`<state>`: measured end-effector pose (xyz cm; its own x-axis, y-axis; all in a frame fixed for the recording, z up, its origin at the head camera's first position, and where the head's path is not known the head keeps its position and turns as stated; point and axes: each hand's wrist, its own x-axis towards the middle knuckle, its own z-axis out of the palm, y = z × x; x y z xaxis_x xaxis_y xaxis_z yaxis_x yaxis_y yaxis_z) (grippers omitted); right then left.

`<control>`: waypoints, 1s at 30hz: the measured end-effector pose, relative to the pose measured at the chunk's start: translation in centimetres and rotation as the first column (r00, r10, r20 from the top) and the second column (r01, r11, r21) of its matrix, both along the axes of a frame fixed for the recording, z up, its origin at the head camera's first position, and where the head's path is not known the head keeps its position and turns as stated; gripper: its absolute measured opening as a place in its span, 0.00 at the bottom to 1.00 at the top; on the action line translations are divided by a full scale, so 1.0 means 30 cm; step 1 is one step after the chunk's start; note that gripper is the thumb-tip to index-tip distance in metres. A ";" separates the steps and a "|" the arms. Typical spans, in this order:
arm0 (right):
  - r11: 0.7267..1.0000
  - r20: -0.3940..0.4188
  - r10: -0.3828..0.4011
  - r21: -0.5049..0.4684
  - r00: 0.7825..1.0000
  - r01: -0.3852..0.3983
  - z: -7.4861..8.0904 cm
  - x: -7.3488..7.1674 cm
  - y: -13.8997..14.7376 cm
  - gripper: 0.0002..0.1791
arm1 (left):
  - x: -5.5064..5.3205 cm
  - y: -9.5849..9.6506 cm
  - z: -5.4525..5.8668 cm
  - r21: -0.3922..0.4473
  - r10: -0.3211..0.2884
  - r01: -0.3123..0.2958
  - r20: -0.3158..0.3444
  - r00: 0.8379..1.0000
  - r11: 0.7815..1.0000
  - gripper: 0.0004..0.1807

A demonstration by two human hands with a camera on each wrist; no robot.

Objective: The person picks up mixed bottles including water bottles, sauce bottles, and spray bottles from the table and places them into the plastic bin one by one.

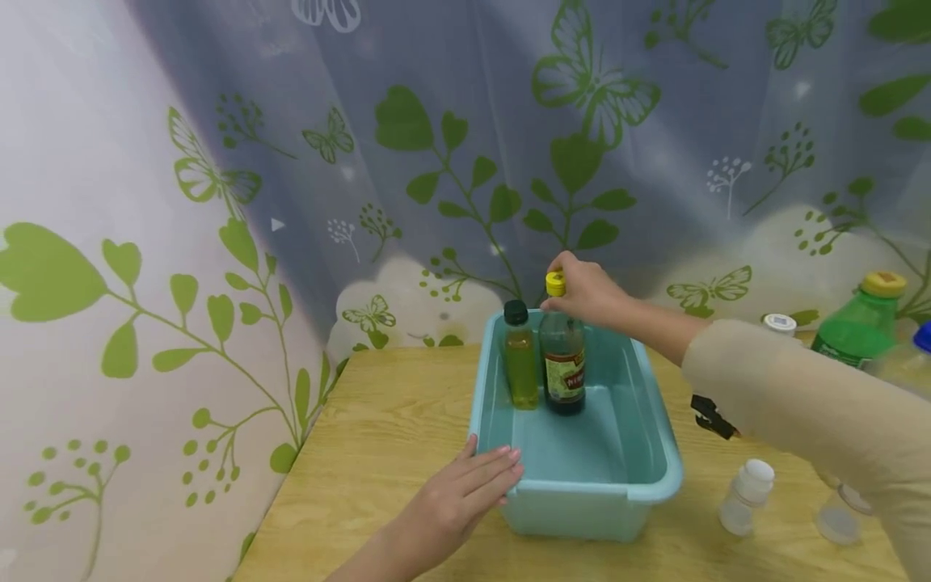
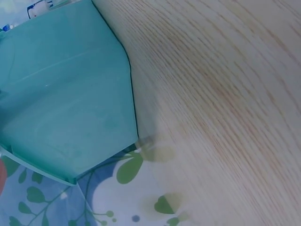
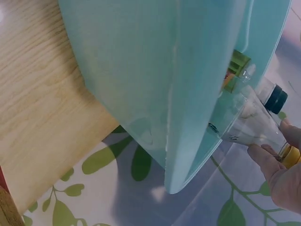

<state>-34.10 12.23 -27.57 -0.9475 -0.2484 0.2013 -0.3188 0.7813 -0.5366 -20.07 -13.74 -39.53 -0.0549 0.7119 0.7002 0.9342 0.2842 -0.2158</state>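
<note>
A light blue plastic basin (image 1: 575, 489) stands on the wooden table. Inside it, toward the back left, a bottle of yellowish liquid with a black cap (image 1: 520, 364) stands upright. Beside that is a dark sauce bottle (image 1: 564, 376) with a label and a yellow cap. My right hand (image 1: 587, 289) grips this sauce bottle at its neck, just under the cap; the right wrist view shows the fingers (image 3: 265, 162) around the neck. My left hand (image 1: 454, 497) rests with extended fingers on the basin's near left rim. Only a sliver of it shows at the left wrist view's edge.
Right of the basin are a small white-capped bottle (image 1: 747, 495), a clear container (image 1: 840, 517), a black object (image 1: 711, 416) partly behind my sleeve, a green bottle with a yellow cap (image 1: 861, 323) and a blue-capped bottle (image 1: 905, 360). A patterned curtain (image 1: 451, 202) hangs behind the table.
</note>
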 end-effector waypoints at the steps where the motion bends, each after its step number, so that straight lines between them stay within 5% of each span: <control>1: 1.000 0.003 -0.009 -0.004 1.000 0.009 -0.005 -0.003 0.000 0.30 | 0.001 -0.001 -0.003 -0.002 0.002 -0.002 0.002 1.000 1.000 0.16; 14: 0.993 0.020 -0.120 -0.021 0.993 0.120 -0.010 -0.020 -0.036 0.33 | -0.003 0.003 -0.014 0.039 -0.009 0.009 0.009 1.000 0.999 0.16; 30: 0.990 -0.010 -0.142 -0.019 0.990 0.142 -0.019 -0.018 -0.045 0.37 | -0.002 0.007 -0.017 0.045 0.001 -0.001 -0.003 1.000 0.999 0.16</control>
